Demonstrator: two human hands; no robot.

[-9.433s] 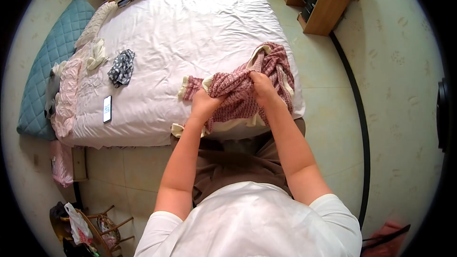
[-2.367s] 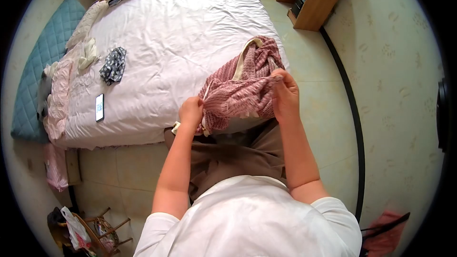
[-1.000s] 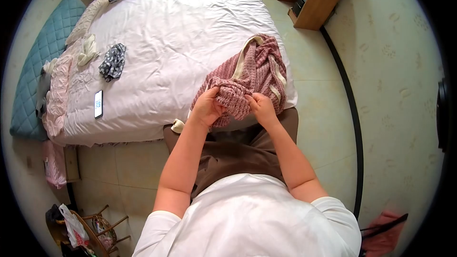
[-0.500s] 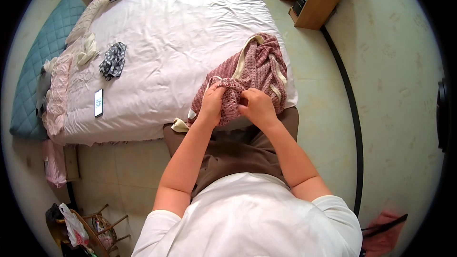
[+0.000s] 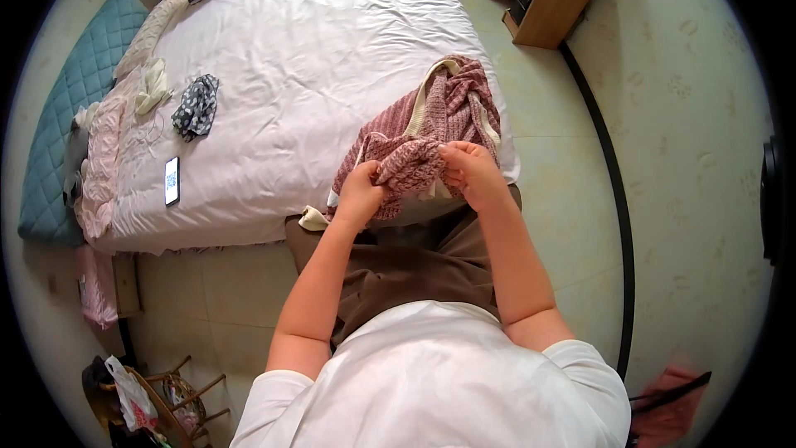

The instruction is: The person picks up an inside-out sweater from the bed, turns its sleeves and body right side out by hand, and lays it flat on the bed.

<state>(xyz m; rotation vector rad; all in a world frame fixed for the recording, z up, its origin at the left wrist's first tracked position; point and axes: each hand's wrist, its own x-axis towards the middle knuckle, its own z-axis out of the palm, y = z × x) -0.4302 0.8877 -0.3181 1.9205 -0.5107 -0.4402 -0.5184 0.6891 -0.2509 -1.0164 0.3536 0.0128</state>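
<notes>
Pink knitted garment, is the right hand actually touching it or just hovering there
Touching. The head view shows the thumb and fingers of the right hand pinching a bunched part of the pink knitted garment.

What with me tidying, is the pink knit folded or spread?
Neither: the pink knit lies bunched at the bed's edge, its surface rumpled.

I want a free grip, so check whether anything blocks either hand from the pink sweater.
Nothing visible does: the left hand and right hand both pinch the sweater directly. The phone and dotted cloth lie apart from it, farther left on the bed.
</notes>
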